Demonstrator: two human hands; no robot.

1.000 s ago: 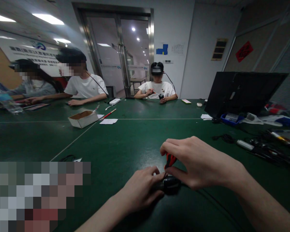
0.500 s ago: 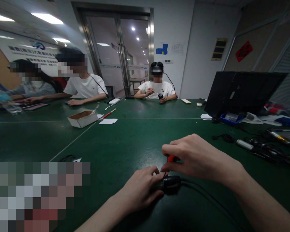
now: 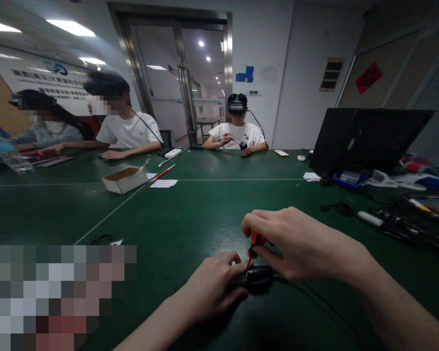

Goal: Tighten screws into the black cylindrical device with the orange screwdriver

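Observation:
A screwdriver (image 3: 256, 239) with a red and black handle is gripped in my right hand (image 3: 290, 243), its shaft pointing down. The tip meets a black corded device (image 3: 259, 277) lying on the green table; the exact point of contact is too small to make out. My left hand (image 3: 217, 280) is closed around the device's left end and steadies it against the tabletop. Its fingers hide that part of the device. From the device's right end a black cable runs under my right wrist and across the table.
An open cardboard box (image 3: 126, 180) stands at left with a red pencil-like stick (image 3: 163, 172) and paper (image 3: 164, 184) beside it. At right are a monitor (image 3: 366, 141), a blue tray (image 3: 350, 179) and tangled tools and cables (image 3: 398, 226). A person (image 3: 237, 131) opposite also holds a screwdriver.
My right hand has turned around the screwdriver, its fingers shifting on the handle, so more of the red and black handle shows. My left hand and the device have stayed in place.

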